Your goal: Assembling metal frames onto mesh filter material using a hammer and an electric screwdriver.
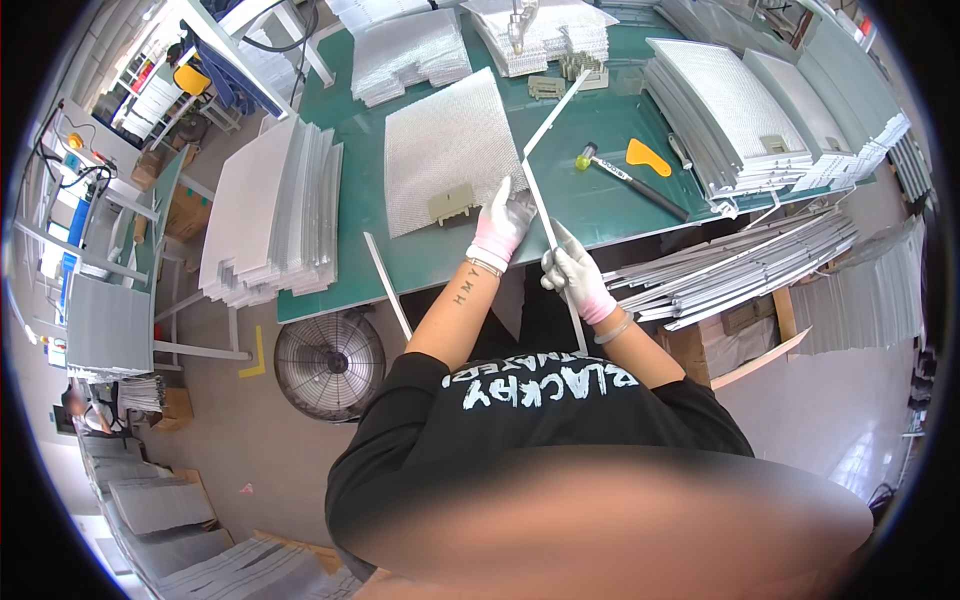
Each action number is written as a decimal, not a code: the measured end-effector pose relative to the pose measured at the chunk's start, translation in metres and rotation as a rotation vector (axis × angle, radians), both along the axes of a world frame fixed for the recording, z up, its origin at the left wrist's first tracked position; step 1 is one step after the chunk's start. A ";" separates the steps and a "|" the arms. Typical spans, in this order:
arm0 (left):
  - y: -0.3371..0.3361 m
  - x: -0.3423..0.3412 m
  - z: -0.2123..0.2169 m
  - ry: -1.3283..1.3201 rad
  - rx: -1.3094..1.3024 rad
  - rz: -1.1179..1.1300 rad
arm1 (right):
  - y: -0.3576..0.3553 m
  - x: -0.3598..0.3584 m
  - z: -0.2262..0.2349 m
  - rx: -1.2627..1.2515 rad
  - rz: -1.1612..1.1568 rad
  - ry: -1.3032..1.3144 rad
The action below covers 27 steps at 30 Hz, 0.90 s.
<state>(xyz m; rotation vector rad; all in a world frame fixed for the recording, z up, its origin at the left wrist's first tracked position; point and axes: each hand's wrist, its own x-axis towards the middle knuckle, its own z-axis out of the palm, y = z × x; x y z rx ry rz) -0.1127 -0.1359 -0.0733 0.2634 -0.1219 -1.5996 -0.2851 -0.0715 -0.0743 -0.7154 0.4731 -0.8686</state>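
Looking down at a green work table (pixel 600 205) covered in filter parts. Left hand (pixel 503 222), in a white and pink glove, rests on the near corner of a flat silver mesh panel (pixel 445 150) that has a small tan clip on its front edge. Right hand (pixel 577 276), same kind of glove, grips a thin metal frame strip (pixel 548 222) that bends at a corner and runs off toward the back of the table. Just right of that lie a mallet (pixel 630 180) with a yellow-green head and an orange scraper (pixel 646 157). Stacks of mesh panels (pixel 272 215) sit on the left, more framed ones (pixel 735 115) on the right, plus a loose pile of long metal strips (pixel 740 268). A round fan (pixel 329 364) stands on the floor below.
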 end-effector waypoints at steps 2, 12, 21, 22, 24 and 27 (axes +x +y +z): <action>-0.001 -0.001 0.003 -0.138 -0.035 0.051 | 0.001 0.000 0.001 -0.046 -0.001 0.062; -0.018 0.001 -0.017 -0.146 -0.036 0.135 | 0.021 0.003 0.007 -0.266 -0.069 0.472; -0.007 0.003 -0.011 -0.160 0.000 0.140 | -0.055 0.014 0.038 -0.351 0.060 0.591; -0.002 -0.002 -0.009 -0.160 0.000 0.140 | -0.072 0.021 0.039 -0.346 0.049 0.607; 0.012 -0.018 -0.011 -0.451 -0.044 0.121 | -0.107 0.043 0.039 -0.476 -0.031 0.638; 0.065 -0.034 -0.002 -0.224 -0.116 0.069 | -0.143 0.057 0.045 -0.399 0.094 0.707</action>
